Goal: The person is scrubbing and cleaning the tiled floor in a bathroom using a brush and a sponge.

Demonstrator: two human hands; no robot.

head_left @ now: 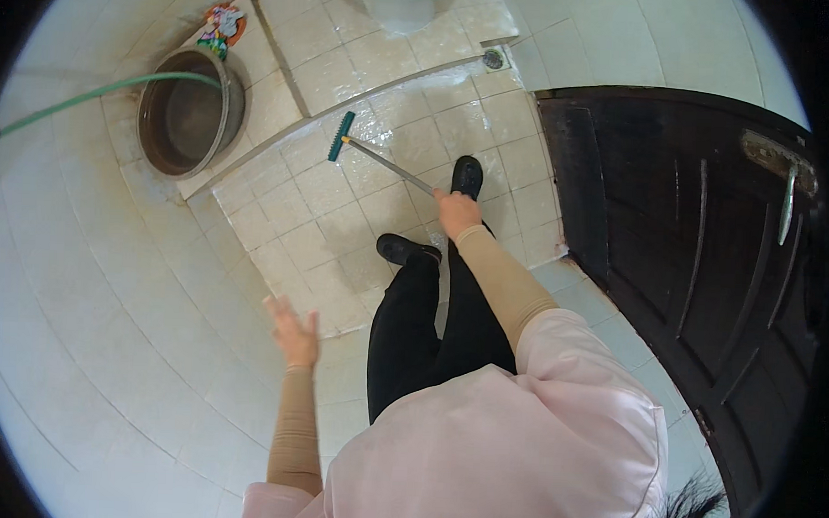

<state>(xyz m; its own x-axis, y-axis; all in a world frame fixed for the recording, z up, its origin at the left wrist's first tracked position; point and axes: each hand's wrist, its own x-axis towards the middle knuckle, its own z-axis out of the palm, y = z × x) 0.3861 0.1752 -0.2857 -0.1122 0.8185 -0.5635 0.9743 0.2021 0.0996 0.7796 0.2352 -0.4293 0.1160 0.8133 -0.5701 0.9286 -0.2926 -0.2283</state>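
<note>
A floor scrub brush (388, 163) with a long grey handle, a yellow joint and a green bristled head slants across the wet tiles. My right hand (457, 212) is closed round its handle, and the head lies on the floor ahead and to the left. Off to the left, my left hand (293, 333) is raised with its fingers spread, slightly blurred and holding nothing. Beneath the hands stretches the tiled floor (320, 210), shiny with water near the brush head.
A large dark tub (147, 140) stands in the far left corner, with a green hose (91, 94) running into it. Colourful packets (224, 26) lie behind it. A raised step edge (384, 84), a floor drain (494, 59) and a white toilet (405, 7) are ahead. A dark door (654, 203) stands right.
</note>
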